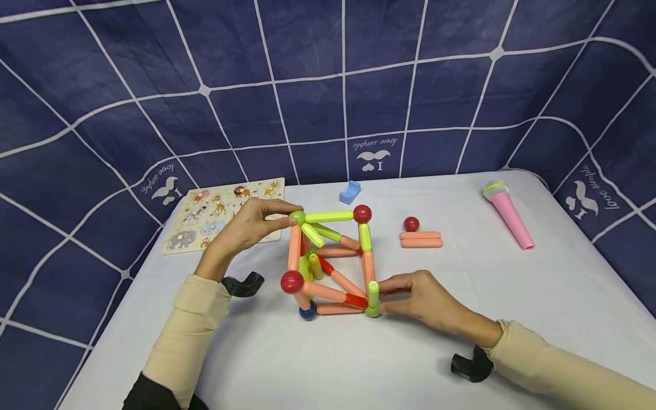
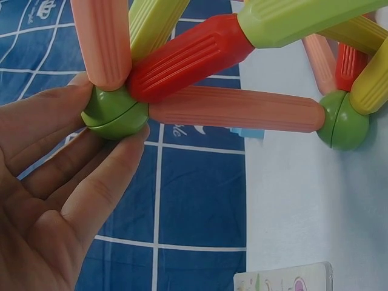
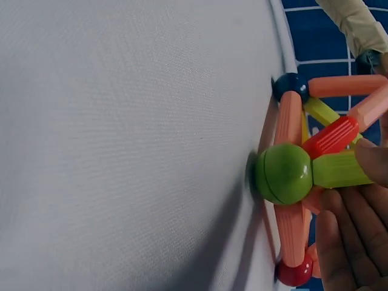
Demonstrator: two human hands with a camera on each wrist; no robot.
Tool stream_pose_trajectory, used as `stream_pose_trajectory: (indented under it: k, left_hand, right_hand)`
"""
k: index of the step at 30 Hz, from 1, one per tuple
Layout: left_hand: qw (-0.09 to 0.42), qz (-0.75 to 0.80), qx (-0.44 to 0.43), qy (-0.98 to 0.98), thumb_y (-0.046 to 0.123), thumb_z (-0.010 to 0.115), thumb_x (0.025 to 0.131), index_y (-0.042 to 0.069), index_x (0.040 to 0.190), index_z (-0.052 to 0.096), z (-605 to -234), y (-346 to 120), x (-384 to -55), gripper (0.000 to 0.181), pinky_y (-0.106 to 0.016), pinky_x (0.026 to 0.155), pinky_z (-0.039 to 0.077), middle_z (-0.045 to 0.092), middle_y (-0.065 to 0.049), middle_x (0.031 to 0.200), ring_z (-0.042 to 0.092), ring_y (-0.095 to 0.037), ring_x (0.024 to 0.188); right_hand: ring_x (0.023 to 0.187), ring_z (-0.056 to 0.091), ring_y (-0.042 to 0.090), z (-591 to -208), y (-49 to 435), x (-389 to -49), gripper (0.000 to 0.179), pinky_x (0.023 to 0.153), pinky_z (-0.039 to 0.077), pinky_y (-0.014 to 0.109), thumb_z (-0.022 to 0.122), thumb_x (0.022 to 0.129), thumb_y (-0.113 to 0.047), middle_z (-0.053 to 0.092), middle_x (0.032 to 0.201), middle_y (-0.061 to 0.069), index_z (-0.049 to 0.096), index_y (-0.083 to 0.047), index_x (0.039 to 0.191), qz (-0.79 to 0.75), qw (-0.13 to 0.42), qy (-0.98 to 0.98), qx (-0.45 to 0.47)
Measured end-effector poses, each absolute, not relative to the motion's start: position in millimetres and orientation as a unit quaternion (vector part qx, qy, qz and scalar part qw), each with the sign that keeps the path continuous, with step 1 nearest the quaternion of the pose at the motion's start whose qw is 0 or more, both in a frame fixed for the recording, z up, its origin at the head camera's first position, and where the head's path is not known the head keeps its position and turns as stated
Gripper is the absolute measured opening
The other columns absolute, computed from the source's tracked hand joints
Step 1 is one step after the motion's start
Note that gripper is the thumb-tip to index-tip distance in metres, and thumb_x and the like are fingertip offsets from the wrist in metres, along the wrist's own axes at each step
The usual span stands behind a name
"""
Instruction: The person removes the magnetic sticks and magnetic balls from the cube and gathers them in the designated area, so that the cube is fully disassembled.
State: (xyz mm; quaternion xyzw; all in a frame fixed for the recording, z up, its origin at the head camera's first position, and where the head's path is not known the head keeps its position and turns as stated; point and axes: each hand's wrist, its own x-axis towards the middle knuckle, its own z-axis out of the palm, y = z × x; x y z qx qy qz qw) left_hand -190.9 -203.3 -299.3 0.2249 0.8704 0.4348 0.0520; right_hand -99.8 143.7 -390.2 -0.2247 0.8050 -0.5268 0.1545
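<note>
1. Head view: the ball-and-rod frame (image 1: 343, 282) stands on the white-covered bench (image 1: 328, 364), between the two hands. The left hand (image 1: 256, 222) pinches the green top ball (image 1: 297, 217) at an upper left corner. The right hand (image 1: 425, 302) comes in from the right at the low front corner, thumb and fingers at the upright lime rod (image 1: 373, 294), just left of them. That rod's long axis stands roughly vertical on the green corner ball (image 1: 373, 311), its top end bare. The right hand is the nearer one to it, and also to the loose red ball (image 1: 411, 224) and two pink rods (image 1: 421, 243) lying farther back. On the patterned cloth (image 1: 307, 114) behind, "love simple" and "I" read upside down, beside a heart and moustache.

2. Left wrist view: thumb and fingertips close on the green top ball, where a red rod (image 2: 188, 57) and others meet; one pink rod leads right to another green ball (image 2: 344, 121). Only a scrap of the cloth's print shows.

3. Right wrist view: the upright lime rod runs from the green corner ball into the right hand, which appears to grip it between thumb and fingers. A dark blue ball (image 3: 291, 87) marks the next corner. No writing is legible here.
</note>
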Motion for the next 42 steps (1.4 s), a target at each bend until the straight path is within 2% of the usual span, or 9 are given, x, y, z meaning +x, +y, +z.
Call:
stream_pose_trajectory:
  k: [10, 15, 26, 31, 35, 39, 42]
  left_hand:
    - [0.049, 0.433, 0.227, 0.871, 0.014, 0.073, 0.09, 0.007, 0.12, 0.071, -300, -204, -190, 0.031, -0.041, 0.094, 0.05, 0.069, -0.006, 0.12, 0.057, -0.021, 0.119]
    - [0.048, 0.432, 0.233, 0.87, 0.014, 0.073, 0.09, 0.007, 0.121, 0.071, -299, -202, -191, 0.032, -0.042, 0.096, 0.049, 0.069, -0.006, 0.12, 0.056, -0.021, 0.12]
    - [0.049, 0.429, 0.233, 0.871, 0.014, 0.073, 0.09, 0.007, 0.121, 0.07, -299, -203, -191, 0.032, -0.041, 0.095, 0.05, 0.068, -0.007, 0.12, 0.056, -0.022, 0.12]
    - [0.051, 0.431, 0.228, 0.871, 0.013, 0.072, 0.09, 0.007, 0.121, 0.07, -299, -202, -190, 0.032, -0.04, 0.094, 0.051, 0.068, -0.007, 0.121, 0.056, -0.022, 0.121]
    - [0.052, 0.434, 0.225, 0.871, 0.014, 0.073, 0.09, 0.007, 0.121, 0.071, -298, -202, -190, 0.032, -0.04, 0.094, 0.051, 0.068, -0.007, 0.12, 0.056, -0.022, 0.12]
    - [0.052, 0.436, 0.224, 0.87, 0.014, 0.073, 0.09, 0.006, 0.121, 0.071, -299, -203, -189, 0.032, -0.038, 0.092, 0.052, 0.068, -0.006, 0.12, 0.056, -0.021, 0.119]
    - [0.051, 0.438, 0.225, 0.869, 0.014, 0.073, 0.09, 0.006, 0.12, 0.071, -300, -203, -189, 0.031, -0.036, 0.091, 0.052, 0.069, -0.006, 0.119, 0.056, -0.021, 0.118]
  right_hand:
    - [0.087, 0.068, 0.013, -394, 140, -102, 0.021, 0.08, 0.055, 0.031, 0.08, 0.083, -0.026, 0.072, 0.094, -0.008, 0.076, -0.019, 0.102, -0.52, 0.133, 0.806, -0.25]
    - [0.088, 0.069, 0.015, -395, 144, -101, 0.016, 0.082, 0.055, 0.03, 0.077, 0.086, -0.023, 0.072, 0.094, -0.008, 0.075, -0.019, 0.102, -0.536, 0.143, 0.792, -0.255]
    - [0.093, 0.068, 0.019, -399, 155, -99, 0.024, 0.08, 0.055, 0.026, 0.072, 0.091, -0.023, 0.073, 0.1, 0.001, 0.071, -0.008, 0.11, -0.559, 0.167, 0.785, -0.209]
    - [0.095, 0.068, 0.017, -400, 164, -100, 0.031, 0.08, 0.054, 0.025, 0.069, 0.093, -0.024, 0.072, 0.1, 0.003, 0.068, 0.0, 0.114, -0.537, 0.179, 0.802, -0.191]
    - [0.087, 0.065, 0.011, -398, 175, -105, 0.03, 0.075, 0.054, 0.024, 0.069, 0.093, -0.023, 0.071, 0.096, -0.003, 0.069, -0.002, 0.114, -0.472, 0.149, 0.845, -0.201]
    - [0.084, 0.06, 0.01, -396, 189, -114, 0.03, 0.071, 0.052, 0.024, 0.072, 0.09, -0.015, 0.069, 0.094, -0.008, 0.071, -0.004, 0.117, -0.407, 0.078, 0.88, -0.231]
    - [0.084, 0.06, 0.011, -396, 198, -124, 0.03, 0.07, 0.052, 0.025, 0.075, 0.086, -0.008, 0.07, 0.095, -0.007, 0.072, -0.004, 0.116, -0.381, 0.033, 0.892, -0.242]
